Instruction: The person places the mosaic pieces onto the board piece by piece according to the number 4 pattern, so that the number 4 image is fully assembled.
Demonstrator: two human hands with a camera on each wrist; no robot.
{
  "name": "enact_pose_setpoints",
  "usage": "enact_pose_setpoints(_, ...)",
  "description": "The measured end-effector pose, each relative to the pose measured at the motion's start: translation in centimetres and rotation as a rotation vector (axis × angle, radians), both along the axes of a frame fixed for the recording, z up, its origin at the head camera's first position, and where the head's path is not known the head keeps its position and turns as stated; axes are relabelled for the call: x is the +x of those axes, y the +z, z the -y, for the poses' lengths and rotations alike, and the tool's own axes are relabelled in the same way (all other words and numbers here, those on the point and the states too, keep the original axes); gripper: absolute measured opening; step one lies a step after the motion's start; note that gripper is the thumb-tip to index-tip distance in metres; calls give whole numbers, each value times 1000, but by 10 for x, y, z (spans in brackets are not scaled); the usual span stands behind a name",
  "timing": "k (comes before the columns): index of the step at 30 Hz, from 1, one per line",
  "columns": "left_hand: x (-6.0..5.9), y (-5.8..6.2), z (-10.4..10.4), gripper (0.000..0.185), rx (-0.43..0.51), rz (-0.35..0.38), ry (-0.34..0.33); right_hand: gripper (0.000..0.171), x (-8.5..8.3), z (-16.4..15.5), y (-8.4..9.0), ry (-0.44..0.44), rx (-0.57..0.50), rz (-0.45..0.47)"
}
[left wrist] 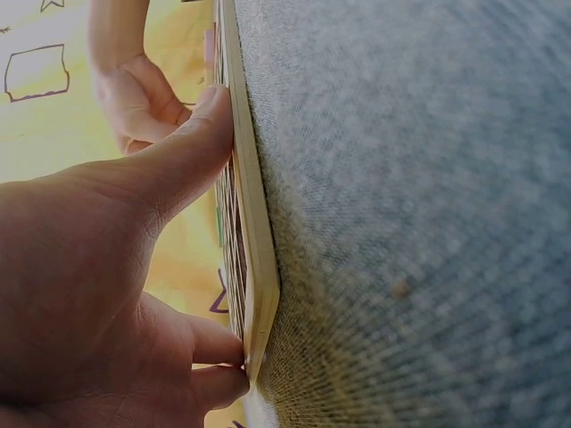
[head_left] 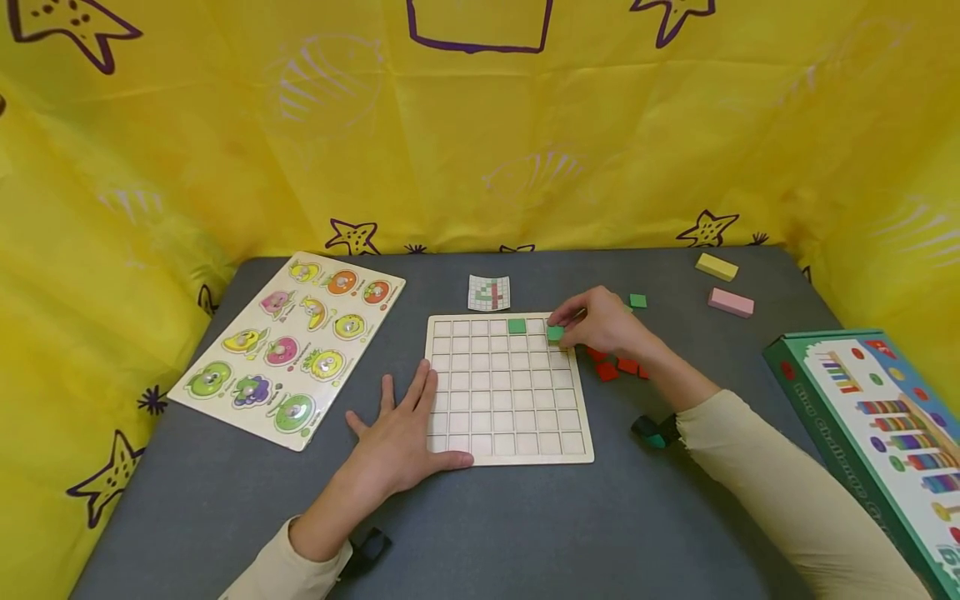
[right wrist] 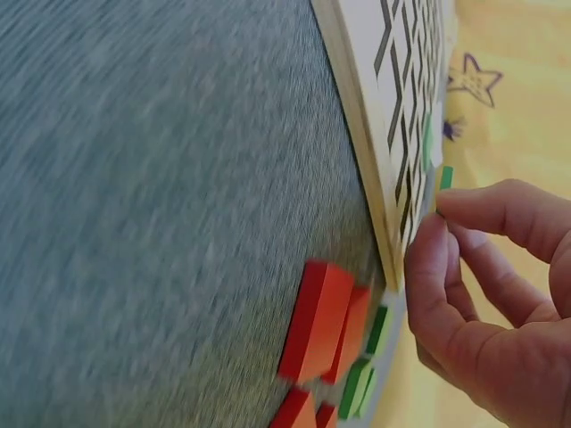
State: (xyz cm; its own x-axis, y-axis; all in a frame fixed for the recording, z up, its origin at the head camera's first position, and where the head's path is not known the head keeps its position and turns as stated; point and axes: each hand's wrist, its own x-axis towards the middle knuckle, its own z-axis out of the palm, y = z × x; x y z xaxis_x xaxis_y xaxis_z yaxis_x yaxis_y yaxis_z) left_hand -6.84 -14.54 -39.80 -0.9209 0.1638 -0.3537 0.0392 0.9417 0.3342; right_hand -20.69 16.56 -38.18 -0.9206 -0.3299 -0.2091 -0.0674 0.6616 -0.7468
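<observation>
A white grid board (head_left: 501, 392) with a wooden rim lies flat on the dark table. My left hand (head_left: 396, 442) rests spread at its near left corner, thumb along the front edge and fingertips at the left side, as the left wrist view (left wrist: 116, 250) also shows. Over the board's far right corner, my right hand (head_left: 603, 321) pinches a small green square tile (head_left: 555, 334) between thumb and forefinger. Another green tile (head_left: 517, 326) sits in a cell of the far row. A small card (head_left: 489, 293) with a coloured grid pattern lies just behind the board.
Several red tiles (right wrist: 317, 321) and a few green ones (right wrist: 359, 387) lie beside the board's right edge. A fruit puzzle board (head_left: 288, 350) is at the left. Yellow (head_left: 716, 267) and pink blocks (head_left: 731, 302) stand far right, with a game box (head_left: 870, 433) nearer.
</observation>
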Motion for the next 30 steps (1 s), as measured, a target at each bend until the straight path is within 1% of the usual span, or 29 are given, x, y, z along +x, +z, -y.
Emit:
enact_pose_setpoints(5, 0, -1, 0, 131, -2, -5, -1, 30, 0, 12, 1, 24, 7, -9)
enact_pose_setpoints(12, 0, -1, 1, 131, -5, -1, -1, 29, -3, 31, 0, 58, -21, -21)
enact_pose_setpoints(17, -1, -1, 1, 132, -5, 3, 1, 30, -3, 43, 0, 70, -20, -15)
enact_pose_setpoints(30, 0, -1, 0, 132, -9, 2, 2, 28, -8, 68, 1, 130, 39, -6)
